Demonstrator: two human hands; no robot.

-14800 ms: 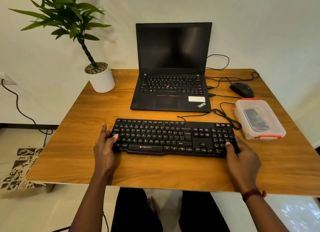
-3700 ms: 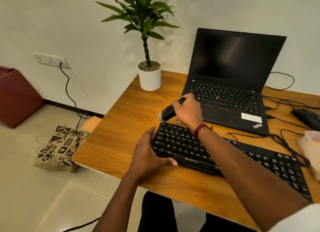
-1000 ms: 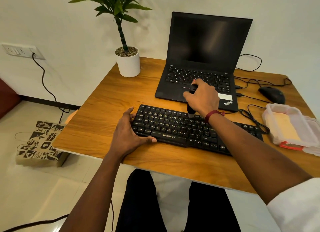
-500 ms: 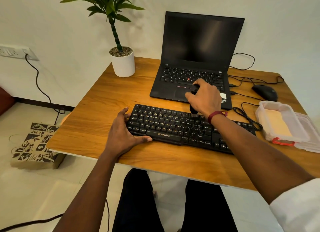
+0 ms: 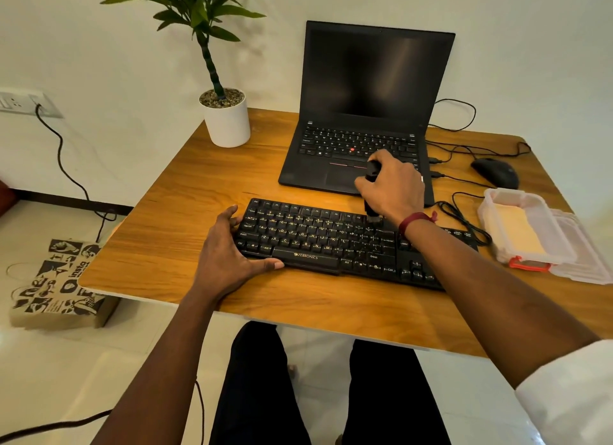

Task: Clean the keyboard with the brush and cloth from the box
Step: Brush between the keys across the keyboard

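Black trousers: at the bottom centre of the frame we see our legs under the worktop edge, over a pale tiled floor.
Worktop: wood-grain worktop filling the middle of the frame.
Left hand: our left hand lies flat on the worktop at the keyboard's left end, fingers spread and released, thumb along the front edge and fingertips touching the left side.
Keyboard: black keyboard lies across the centre, slanting down toward the right, partly hidden by our right forearm.
Right hand: our right hand, with a dark red band at the wrist, is clenched round the brush, above the keyboard's back row.
Brush: black brush held nearly upright, its top poking out above the fingers, its lower tip touching the keys right of centre.
Box: clear box with a red clip stands open at the right of the frame, well apart from the hands; its lid lies just beside it.
Cloth: pale yellow cloth lies inside the box.
Laptop: black laptop open behind the keyboard, screen dark.
Mouse: black mouse at right, behind the box.
Plant: green plant in a white pot at the worktop's far left corner.
Bag: printed paper bag on the floor, lower left.
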